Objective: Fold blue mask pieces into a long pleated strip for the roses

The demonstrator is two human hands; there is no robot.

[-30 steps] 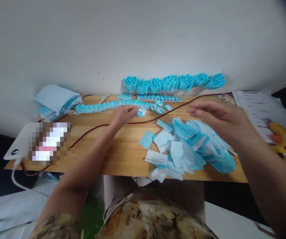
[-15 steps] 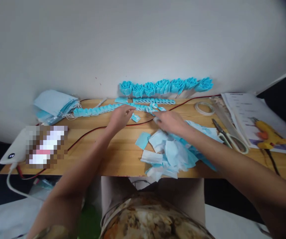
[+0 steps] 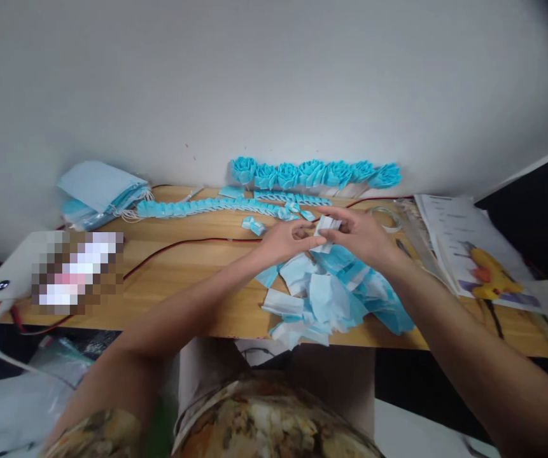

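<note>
A small white piece of mask fabric is pinched in my right hand, over the right middle of the table. My left hand meets it from the left, fingers curled and thumb tip on its edge. Just below both hands spreads a loose pile of blue and white fabric pieces. Beyond them, a long row of folded blue fabric pieces runs leftward across the table. Small folded pieces lie near its right end.
Blue fabric flowers line the wall. Stacked face masks and a white power bank are at left. At right are a tape roll, papers and a yellow glue gun. A red-black cable crosses the wooden table.
Both hands have come away from the folded row and together above the pile. The white fabric piece is now between them. The view has shifted slightly.
</note>
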